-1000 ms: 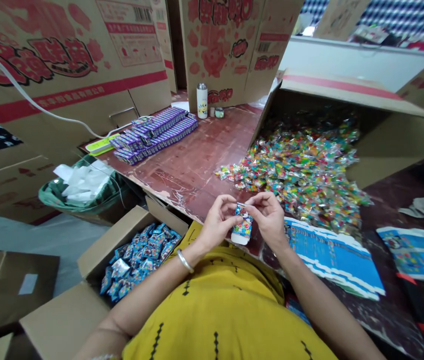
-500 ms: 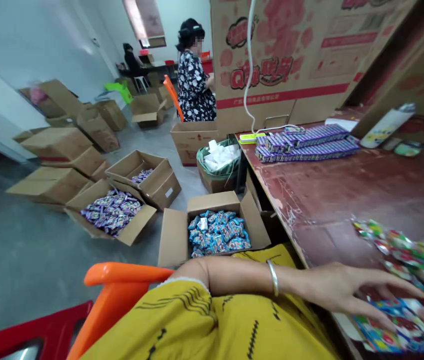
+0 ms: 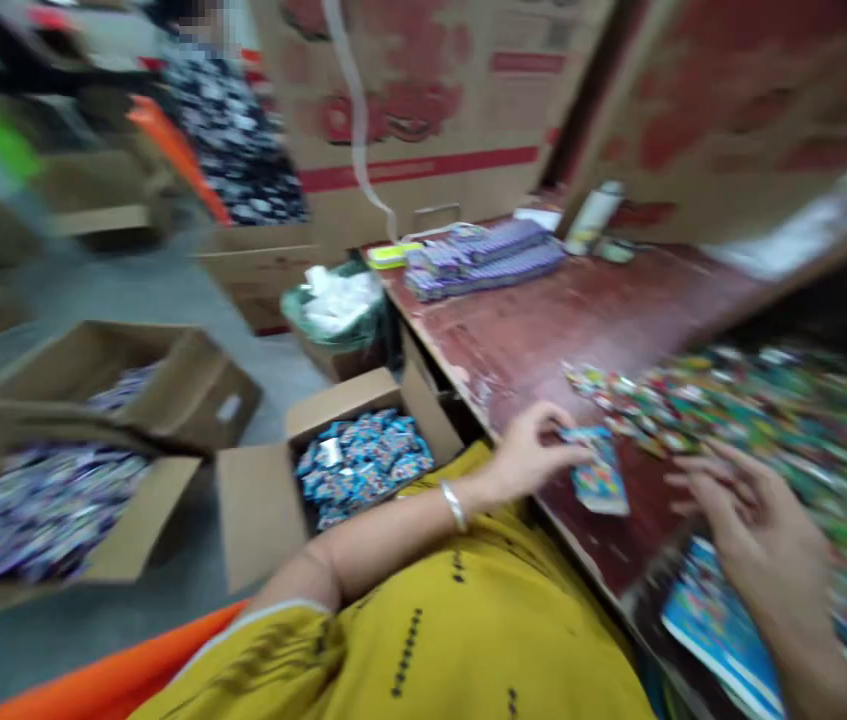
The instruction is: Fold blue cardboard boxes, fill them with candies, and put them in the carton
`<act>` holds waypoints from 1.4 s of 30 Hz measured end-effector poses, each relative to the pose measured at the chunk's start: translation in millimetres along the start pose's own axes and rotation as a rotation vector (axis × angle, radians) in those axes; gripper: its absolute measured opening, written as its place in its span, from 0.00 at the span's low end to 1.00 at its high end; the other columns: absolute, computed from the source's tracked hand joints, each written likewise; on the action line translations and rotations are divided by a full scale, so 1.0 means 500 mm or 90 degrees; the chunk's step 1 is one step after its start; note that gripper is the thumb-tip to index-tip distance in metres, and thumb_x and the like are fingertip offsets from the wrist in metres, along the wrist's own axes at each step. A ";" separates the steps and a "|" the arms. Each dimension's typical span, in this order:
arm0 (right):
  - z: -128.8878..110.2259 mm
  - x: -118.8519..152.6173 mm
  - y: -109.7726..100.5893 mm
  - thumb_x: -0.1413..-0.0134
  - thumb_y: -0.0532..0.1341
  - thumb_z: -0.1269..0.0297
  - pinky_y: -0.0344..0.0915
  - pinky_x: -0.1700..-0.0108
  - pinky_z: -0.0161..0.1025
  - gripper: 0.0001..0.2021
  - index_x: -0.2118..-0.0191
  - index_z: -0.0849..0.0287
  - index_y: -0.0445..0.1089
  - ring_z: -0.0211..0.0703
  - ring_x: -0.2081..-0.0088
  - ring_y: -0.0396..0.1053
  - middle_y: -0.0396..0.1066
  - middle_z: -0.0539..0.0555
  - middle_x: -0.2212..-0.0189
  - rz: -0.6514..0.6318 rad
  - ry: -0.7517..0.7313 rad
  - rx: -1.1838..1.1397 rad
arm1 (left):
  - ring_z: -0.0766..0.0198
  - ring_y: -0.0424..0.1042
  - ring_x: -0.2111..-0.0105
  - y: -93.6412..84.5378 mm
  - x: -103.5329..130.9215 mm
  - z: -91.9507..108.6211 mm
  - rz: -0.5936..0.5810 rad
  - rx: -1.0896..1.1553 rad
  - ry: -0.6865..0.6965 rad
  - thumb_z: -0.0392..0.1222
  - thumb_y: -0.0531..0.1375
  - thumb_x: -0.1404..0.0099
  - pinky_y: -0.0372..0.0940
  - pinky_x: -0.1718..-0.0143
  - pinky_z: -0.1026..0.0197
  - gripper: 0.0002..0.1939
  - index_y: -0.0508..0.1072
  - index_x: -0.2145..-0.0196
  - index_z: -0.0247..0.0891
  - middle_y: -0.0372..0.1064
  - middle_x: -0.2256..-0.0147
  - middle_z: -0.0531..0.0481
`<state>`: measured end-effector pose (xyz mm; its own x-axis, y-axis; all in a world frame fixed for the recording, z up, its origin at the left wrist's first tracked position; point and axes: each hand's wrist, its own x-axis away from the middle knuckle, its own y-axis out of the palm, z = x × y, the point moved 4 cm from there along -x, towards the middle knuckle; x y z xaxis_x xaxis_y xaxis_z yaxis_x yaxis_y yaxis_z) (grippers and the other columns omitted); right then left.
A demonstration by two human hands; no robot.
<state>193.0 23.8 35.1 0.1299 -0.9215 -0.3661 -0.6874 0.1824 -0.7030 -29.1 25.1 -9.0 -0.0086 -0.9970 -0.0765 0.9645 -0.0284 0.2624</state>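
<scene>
My left hand (image 3: pixel 532 455), with a silver bangle at the wrist, pinches the upper left corner of a small blue printed packet (image 3: pixel 598 472) over the near edge of the red-brown table (image 3: pixel 483 335). My right hand (image 3: pixel 760 510) is farther right, blurred, its fingers bent and apart with nothing seen between them. Beneath and beside it lie flat blue packets (image 3: pixel 719 620). Beyond both hands, a wide pile of small colourful wrapped pieces (image 3: pixel 753 400) spreads over the table.
An open carton of blue packets (image 3: pixel 363 465) stands beside the table. Cartons with purple packets (image 3: pixel 40 510) are at the left. Purple strips (image 3: pixel 483 260) and a white bottle (image 3: pixel 594 217) lie at the table's back. A person (image 3: pixel 232 130) is behind an orange chair.
The view has swung right, showing more of the pile. My left hand has moved away from the flat packets and now holds a small one. My right hand has come into fuller view.
</scene>
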 end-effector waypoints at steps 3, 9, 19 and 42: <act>0.084 -0.016 -0.099 0.43 0.58 0.53 0.69 0.66 0.46 0.13 0.58 0.54 0.72 0.52 0.67 0.74 0.75 0.61 0.66 0.114 0.140 0.090 | 0.68 0.68 0.70 -0.014 -0.029 -0.010 -0.007 -0.035 -0.056 0.41 0.68 0.48 0.65 0.66 0.66 0.18 0.65 0.65 0.36 0.66 0.70 0.54; 0.219 -0.023 -0.091 0.42 0.57 0.60 0.65 0.65 0.39 0.10 0.60 0.55 0.74 0.46 0.66 0.73 0.76 0.54 0.67 -0.078 0.105 0.377 | 0.66 0.73 0.72 0.028 -0.029 -0.065 -0.123 0.095 -0.234 0.41 0.66 0.46 0.72 0.69 0.56 0.29 0.60 0.48 0.42 0.66 0.58 0.49; 0.228 -0.078 -0.031 0.43 0.59 0.66 0.59 0.68 0.40 0.12 0.54 0.54 0.73 0.50 0.62 0.69 0.67 0.62 0.56 -0.145 0.059 0.502 | 0.63 0.73 0.67 0.052 -0.020 -0.112 -0.240 -0.083 -0.214 0.45 0.62 0.41 0.68 0.68 0.63 0.20 0.69 0.53 0.35 0.73 0.63 0.47; 0.008 -0.014 -0.008 0.41 0.60 0.58 0.60 0.44 0.52 0.09 0.67 0.53 0.76 0.52 0.47 0.65 0.70 0.54 0.49 0.035 -0.024 -0.078 | 0.59 0.72 0.57 0.119 -0.001 -0.052 -0.227 -0.110 -0.032 0.36 0.62 0.39 0.68 0.55 0.58 0.18 0.66 0.51 0.37 0.71 0.57 0.45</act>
<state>197.7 30.7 38.1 0.1141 -0.8973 -0.4264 -0.7761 0.1875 -0.6022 35.3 25.6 -18.3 -0.3601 -0.9290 -0.0852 0.9286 -0.3657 0.0624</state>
